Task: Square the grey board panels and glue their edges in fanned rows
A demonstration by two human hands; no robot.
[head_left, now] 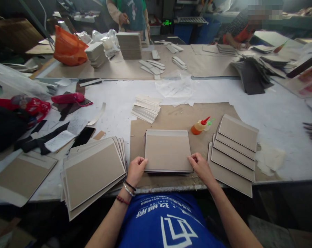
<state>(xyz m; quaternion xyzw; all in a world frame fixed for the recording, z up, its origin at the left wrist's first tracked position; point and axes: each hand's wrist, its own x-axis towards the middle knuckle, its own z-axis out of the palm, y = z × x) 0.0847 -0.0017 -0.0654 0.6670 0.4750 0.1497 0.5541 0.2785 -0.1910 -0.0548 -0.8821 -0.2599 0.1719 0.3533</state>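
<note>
A brown cardboard panel with a pale strip along its far edge (167,150) lies flat on a brown paper sheet (176,119) at the table's near edge, on top of a thin dark stack. My left hand (136,169) pinches its near left corner. My right hand (201,166) grips its near right corner, fingers curled. A small orange glue bottle with a red tip (200,126) lies on its side just beyond the panel, to the right.
A fanned stack of similar panels (93,172) lies left, another (234,151) right, and thin white strips (146,108) behind. Red bags and dark scraps (29,117) clutter the far left. Two other people work at the far tables among more stacks (130,44).
</note>
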